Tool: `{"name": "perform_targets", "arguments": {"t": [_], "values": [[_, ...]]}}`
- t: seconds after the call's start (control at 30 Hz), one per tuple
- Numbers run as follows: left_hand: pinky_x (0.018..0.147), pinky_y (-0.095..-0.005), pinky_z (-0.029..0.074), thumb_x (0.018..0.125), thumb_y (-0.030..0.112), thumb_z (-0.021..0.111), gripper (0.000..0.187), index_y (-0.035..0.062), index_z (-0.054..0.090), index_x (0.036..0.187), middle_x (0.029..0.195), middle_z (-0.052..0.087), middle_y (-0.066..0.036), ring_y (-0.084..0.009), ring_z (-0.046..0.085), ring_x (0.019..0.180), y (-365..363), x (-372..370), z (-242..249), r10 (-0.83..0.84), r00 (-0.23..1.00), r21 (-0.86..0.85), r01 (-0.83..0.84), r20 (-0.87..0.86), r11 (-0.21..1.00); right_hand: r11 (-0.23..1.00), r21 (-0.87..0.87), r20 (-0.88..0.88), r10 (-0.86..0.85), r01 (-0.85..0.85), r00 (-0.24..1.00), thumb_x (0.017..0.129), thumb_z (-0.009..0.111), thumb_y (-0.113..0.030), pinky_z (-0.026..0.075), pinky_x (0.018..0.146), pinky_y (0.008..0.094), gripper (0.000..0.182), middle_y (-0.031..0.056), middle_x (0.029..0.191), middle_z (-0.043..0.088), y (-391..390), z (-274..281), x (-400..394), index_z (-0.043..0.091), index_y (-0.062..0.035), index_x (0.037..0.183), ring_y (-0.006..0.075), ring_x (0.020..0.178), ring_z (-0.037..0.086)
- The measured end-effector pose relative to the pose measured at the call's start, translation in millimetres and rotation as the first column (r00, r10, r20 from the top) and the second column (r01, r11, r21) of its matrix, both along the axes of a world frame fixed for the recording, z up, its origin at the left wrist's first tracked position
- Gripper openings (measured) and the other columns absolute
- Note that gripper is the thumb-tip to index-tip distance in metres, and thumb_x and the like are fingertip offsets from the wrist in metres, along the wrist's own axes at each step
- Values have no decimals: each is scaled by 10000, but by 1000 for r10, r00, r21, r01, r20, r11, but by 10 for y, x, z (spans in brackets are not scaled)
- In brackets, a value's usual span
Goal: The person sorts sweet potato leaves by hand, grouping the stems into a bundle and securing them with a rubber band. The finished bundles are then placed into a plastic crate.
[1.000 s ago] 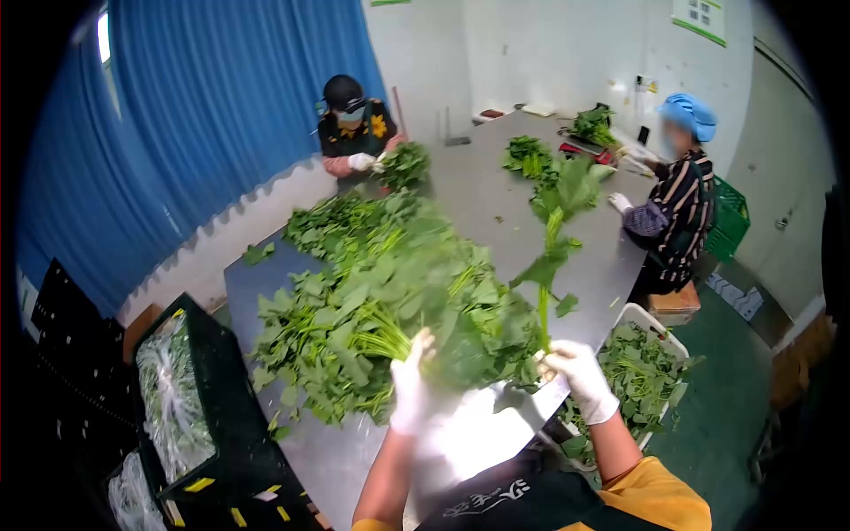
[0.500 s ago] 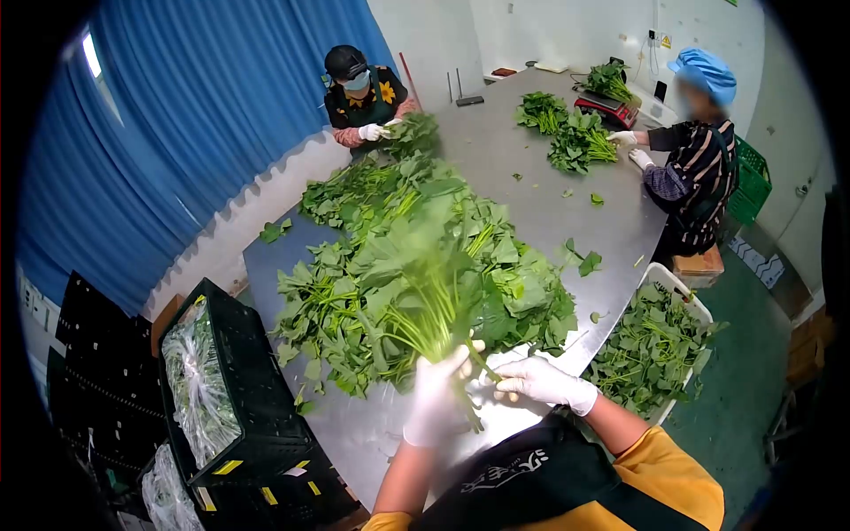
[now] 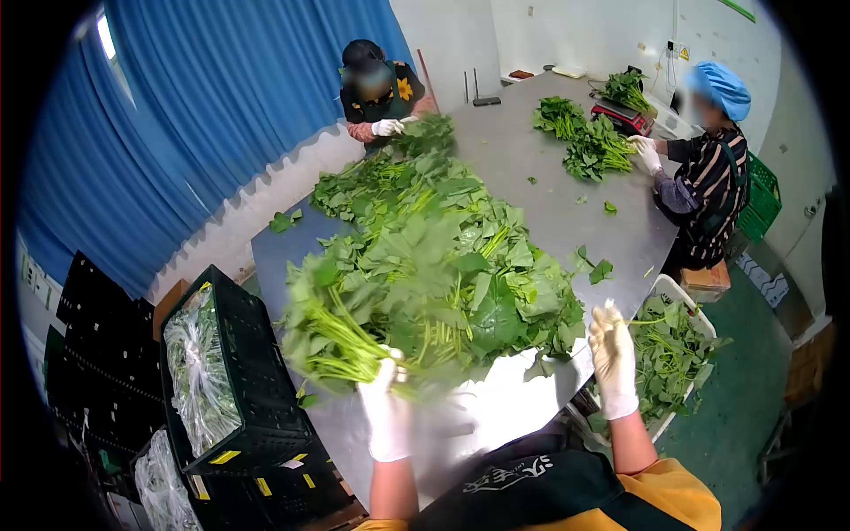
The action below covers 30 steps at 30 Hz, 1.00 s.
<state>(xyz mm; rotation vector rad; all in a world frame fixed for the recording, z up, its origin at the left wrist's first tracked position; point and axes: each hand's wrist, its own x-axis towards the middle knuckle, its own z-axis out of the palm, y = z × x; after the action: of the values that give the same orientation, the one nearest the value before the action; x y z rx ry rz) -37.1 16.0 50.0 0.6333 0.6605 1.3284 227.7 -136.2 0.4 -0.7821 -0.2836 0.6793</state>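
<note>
My right hand (image 3: 613, 354) has left the bunch (image 3: 354, 327), fingers loose, over the steel surface (image 3: 531, 203) edge. My left hand (image 3: 386, 416) grips the leafy stems beside the heap (image 3: 443, 239), near that edge.

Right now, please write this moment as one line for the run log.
left hand: grips bunch of greens | right hand: raised over white crate, holds thin stem | steel table: greens pile

Both hands gloved in white, forearms bare, yellow sleeves at the elbows. Left hand (image 3: 387, 403) is up in front of the chest, fist closed tight, blurred w/ motion. Right hand (image 3: 613, 354) is raised out to the right, fingers (image 3: 609, 320) pointing up, loosely together, palm facing inward. Hands well apart.
</note>
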Motion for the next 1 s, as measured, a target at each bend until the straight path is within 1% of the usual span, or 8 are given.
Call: {"name": "perform_targets", "arguments": {"t": [0.1,0.23,0.37,0.63,0.7,0.83,0.87,1.0], "values": [[595,-228,397,848,60,592,200,36,529,1036,834,535,-51,-128,475,735,170,-306,-131,-83,988,57,77,127,995,959,-151,45,248,-239,968,905,570,-316,490,723,216,591,160,1134,581,138,69,-71,365,15,1350,126,832,592],[597,-251,340,860,147,612,133,69,555,950,767,472,-16,-133,430,702,201,-359,-321,-227,961,28,226,155,974,512,-725,252,819,-460,515,862,580,-222,483,665,217,400,32,952,687,674,-69,-509,569,-39,1218,82,803,627],[640,-262,383,876,165,616,126,54,565,909,772,517,-23,-148,478,720,124,-393,-334,-259,949,21,259,178,966,600,-789,615,764,135,196,763,660,-395,500,718,335,579,180,877,671,1095,-889,-946,571,-37,1210,276,763,656],[699,-279,448,887,105,598,85,32,574,925,778,579,-52,-152,558,720,51,-339,-304,-21,997,-16,20,-78,1000,613,-788,564,753,-51,339,831,627,-280,473,575,297,258,98,689,662,1211,-991,-1105,680,-28,818,162,536,591],[680,-269,452,867,49,598,48,28,578,905,763,585,-44,-143,560,688,67,-336,-412,-15,970,-6,14,-243,1000,681,-640,537,728,-357,426,850,616,-207,463,557,256,191,64,675,656,1039,-773,-1087,681,-38,788,126,534,575],[664,-231,450,811,8,635,109,13,605,916,766,612,-39,-113,574,715,28,-171,-376,-177,940,-86,158,-292,984,817,-526,759,576,-237,301,837,637,-177,470,553,256,161,69,663,644,697,-336,-1063,681,-35,775,149,530,573],[647,-226,452,801,29,654,149,9,613,943,773,618,-38,-108,578,719,22,-93,-332,-206,893,-94,184,-399,978,923,-368,927,373,-112,28,820,649,-178,471,524,286,149,101,652,627,661,-276,-1025,685,-44,768,207,530,585],[625,-225,453,791,37,663,150,11,621,932,790,623,-32,-103,569,689,-46,95,-374,-398,831,-56,410,-390,911,949,-317,932,311,-2,-187,799,655,-209,459,472,336,133,94,578,582,541,-200,-1052,672,-78,781,253,495,583]]}}
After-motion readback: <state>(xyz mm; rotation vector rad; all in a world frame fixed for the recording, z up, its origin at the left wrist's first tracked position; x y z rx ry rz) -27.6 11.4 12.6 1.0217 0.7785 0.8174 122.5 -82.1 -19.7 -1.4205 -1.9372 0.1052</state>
